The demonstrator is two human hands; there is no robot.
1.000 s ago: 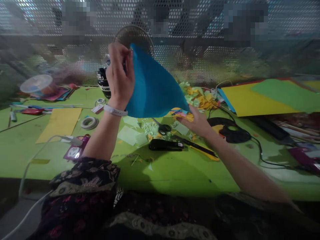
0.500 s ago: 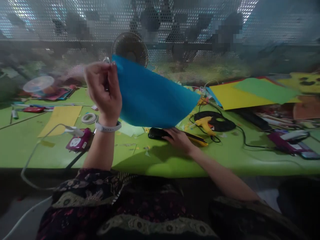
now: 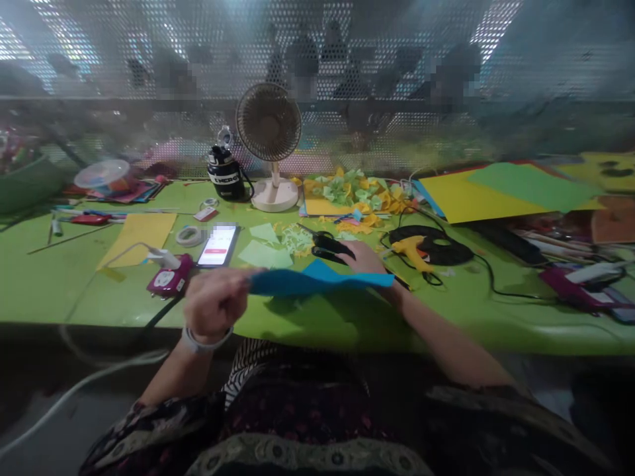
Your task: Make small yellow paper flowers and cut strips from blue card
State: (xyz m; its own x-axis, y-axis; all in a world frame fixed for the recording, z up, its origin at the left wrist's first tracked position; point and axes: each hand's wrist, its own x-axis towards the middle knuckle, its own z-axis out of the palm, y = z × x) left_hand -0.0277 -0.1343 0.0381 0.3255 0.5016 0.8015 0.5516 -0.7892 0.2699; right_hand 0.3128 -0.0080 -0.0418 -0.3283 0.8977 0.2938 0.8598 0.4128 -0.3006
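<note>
Head: blue paper near table edge

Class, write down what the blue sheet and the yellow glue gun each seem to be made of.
The blue sheet looks like matte card or thick paper: it bends softly, without shine. The glue gun seems moulded plastic, smooth with slight sheen, though it appears small.

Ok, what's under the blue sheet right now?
Below the blue paper sheet, only shadowed green tabletop shows. The sheet hides part of the right hand. The tabletop straight beneath it is covered, so anything lying there can't be seen.
</note>
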